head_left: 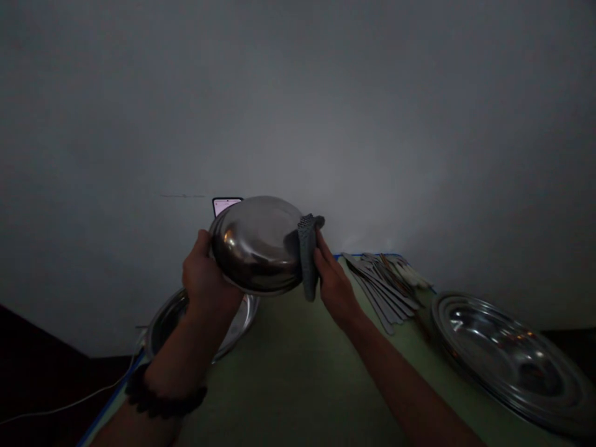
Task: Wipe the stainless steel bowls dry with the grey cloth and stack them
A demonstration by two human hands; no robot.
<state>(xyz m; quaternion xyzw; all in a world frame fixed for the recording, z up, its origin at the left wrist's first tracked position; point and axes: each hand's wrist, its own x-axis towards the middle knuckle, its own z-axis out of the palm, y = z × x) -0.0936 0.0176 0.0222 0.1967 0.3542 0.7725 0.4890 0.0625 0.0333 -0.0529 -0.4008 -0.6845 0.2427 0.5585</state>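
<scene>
A shiny metal bowl (261, 245) is held up above the table, its rounded outside turned toward me. My left hand (207, 276) grips it by the left rim, thumb up, with the fingers hidden behind or under it. On the other side, my right hand (333, 279) presses a folded grey cloth (308, 257) against the bowl's right side. Its fingers lie along the back of the cloth. Beneath my left forearm stands a metal basin (246, 316), partly covered by the arm.
Several flat utensils, apparently knives (379, 298), lie fanned out on the green tabletop (279, 379) at the right. Wide metal basins (507, 360) sit at the far right. Behind the bowl, a phone (223, 204) leans near the grey wall (298, 112). A white cable (60, 408) runs at lower left.
</scene>
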